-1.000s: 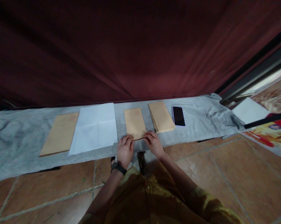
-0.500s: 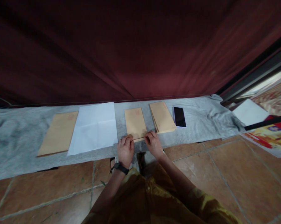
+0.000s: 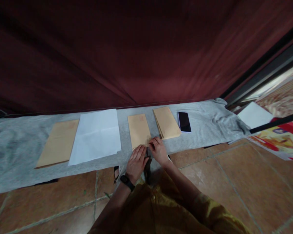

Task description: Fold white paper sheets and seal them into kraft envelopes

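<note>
A brown paper envelope [image 3: 139, 130] lies on the grey cloth in front of me, its near end under my hands. My left hand [image 3: 137, 161] rests flat on that near edge, fingers stretched out. My right hand [image 3: 158, 150] has its fingers curled at the envelope's near right corner, thumb and fingertips close together on the edge. Just right of it lies a stack of brown envelopes [image 3: 168, 123]. To the left is a pile of white paper sheets [image 3: 96, 136], with more brown envelopes [image 3: 58, 141] beyond it.
A phone [image 3: 184, 122] lies right of the envelope stack. The grey cloth [image 3: 207, 120] covers a narrow surface, with a dark red curtain [image 3: 136, 65] behind it. Tiled floor [image 3: 63, 195] shows below. A dark metal frame and a printed colourful sheet [image 3: 280, 141] are at the right.
My left hand has gone from pinching the raised near edge of the envelope to lying flat across it, moving slightly right. The edge is now pressed down. My right hand stays at its corner.
</note>
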A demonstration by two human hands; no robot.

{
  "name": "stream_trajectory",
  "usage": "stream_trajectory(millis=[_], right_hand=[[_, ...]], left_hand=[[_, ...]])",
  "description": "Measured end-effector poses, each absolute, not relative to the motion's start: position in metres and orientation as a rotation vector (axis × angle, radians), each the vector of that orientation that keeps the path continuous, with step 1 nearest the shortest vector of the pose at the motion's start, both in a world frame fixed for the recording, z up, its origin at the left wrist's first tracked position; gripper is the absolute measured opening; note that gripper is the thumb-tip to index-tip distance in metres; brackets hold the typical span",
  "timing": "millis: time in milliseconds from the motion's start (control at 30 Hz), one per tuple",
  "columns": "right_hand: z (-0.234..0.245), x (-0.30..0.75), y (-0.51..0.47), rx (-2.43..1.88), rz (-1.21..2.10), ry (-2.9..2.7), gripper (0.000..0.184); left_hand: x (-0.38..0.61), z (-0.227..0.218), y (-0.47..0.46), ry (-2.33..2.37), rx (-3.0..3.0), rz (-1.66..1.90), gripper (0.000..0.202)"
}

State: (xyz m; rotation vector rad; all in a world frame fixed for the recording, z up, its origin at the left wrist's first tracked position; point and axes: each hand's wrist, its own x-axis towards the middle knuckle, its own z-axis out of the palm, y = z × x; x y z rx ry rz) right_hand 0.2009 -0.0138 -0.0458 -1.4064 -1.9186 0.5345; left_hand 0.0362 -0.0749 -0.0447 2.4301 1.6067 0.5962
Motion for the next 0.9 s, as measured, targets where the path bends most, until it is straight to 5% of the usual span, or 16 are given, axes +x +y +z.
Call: stream_trajectory(millis=[467, 900], right_hand=[[-0.040, 0.203, -0.064, -1.241, 0.518, -2.225, 0.049], [-0.041, 0.199, -0.066, -1.439, 0.187, -2.374, 0.048]], left_hand=[[0.044, -0.050, -0.081, 1.734, 2.490, 0.422, 0.062], [0.038, -0.052, -0.089, 1.907, 2.483, 0.418, 0.057]])
